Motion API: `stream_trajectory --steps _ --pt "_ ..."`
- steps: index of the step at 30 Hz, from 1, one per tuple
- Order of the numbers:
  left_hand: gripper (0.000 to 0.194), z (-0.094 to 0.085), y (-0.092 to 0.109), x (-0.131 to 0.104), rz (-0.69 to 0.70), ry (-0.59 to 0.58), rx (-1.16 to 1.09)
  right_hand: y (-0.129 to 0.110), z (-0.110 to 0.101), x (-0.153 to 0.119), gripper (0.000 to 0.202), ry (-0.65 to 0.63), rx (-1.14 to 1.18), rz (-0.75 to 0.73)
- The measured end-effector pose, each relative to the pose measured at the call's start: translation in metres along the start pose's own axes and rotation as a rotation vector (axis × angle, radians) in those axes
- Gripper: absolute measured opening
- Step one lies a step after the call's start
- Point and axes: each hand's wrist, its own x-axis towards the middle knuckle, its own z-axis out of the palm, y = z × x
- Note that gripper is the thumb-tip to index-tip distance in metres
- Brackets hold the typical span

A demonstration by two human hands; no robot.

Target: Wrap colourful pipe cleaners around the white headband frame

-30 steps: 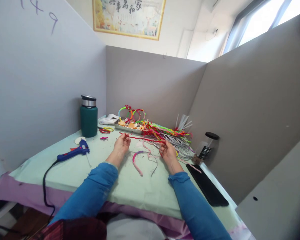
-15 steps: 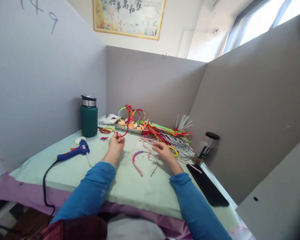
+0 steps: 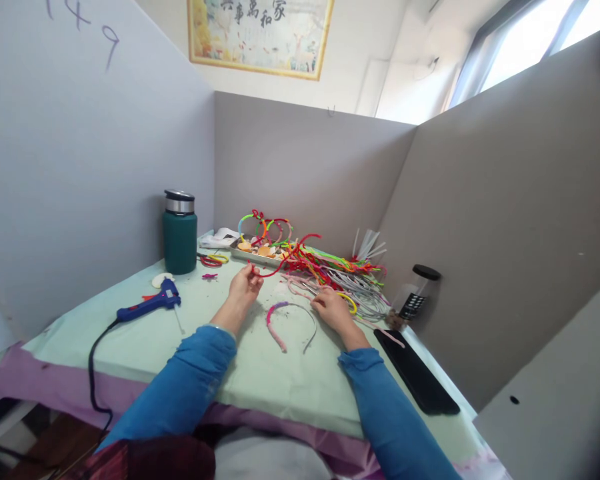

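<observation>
- well, the red fuzzy stick (image 3: 300, 248) was thin, soft and bendy, and it curved up from the left hand (image 3: 246, 283) with its far end in the air.
- the headband (image 3: 271, 325) was a thin arch, open toward the near edge of the pale green cloth (image 3: 260, 383). its left side was fat and fuzzy, pale pink low down, then hot pink, then purple near the top. its right side was bare and gray.
- one red fuzzy stick was in the left hand, and one headband lay flat.
- one blue glue gun (image 3: 150, 303), one green bottle (image 3: 180, 241), one flat black slab (image 3: 417, 373), one jar (image 3: 414, 303) and one tray (image 3: 255, 260) were around. the bright heap (image 3: 325, 263) was too tangled to count.
- the left hand had its fingers pinched together on the red fuzzy stick, near one end.
- the right hand (image 3: 333, 310) had bent fingers, with the tips close to a shiny metal tool (image 3: 309, 288). whether they held anything was too small to tell.
- the headband lay between the hands, its bare side near the right fingertips.
</observation>
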Motion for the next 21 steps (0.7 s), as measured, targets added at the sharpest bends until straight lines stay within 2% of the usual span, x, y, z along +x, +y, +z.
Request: stream_trajectory --steps 2,4,7,10,13,16,21 --pt "0.017 0.002 -0.008 -0.003 0.013 -0.053 0.073 -0.008 0.0 0.0 0.017 0.047 0.09 -0.06" --pt "0.014 0.003 -0.016 -0.006 0.003 -0.175 0.152 -0.021 0.002 0.001 0.02 0.077 0.212 -0.1" --pt "0.01 0.003 -0.028 -0.008 -0.033 -0.337 0.268 -0.037 0.009 0.003 0.027 0.049 0.4 -0.059" --pt "0.017 0.002 -0.037 -0.01 -0.072 -0.447 0.36 -0.042 0.016 0.005 0.026 0.033 0.561 0.027" --pt "0.023 0.001 -0.041 -0.011 -0.102 -0.467 0.44 -0.039 0.018 0.006 0.034 0.081 0.666 0.145" --pt "0.03 0.0 -0.042 -0.011 -0.086 -0.416 0.487 -0.036 0.016 0.006 0.039 0.141 0.733 0.222" --pt "0.035 -0.002 -0.042 -0.009 -0.012 -0.38 0.581 -0.039 0.015 0.007 0.031 0.153 0.943 0.282"
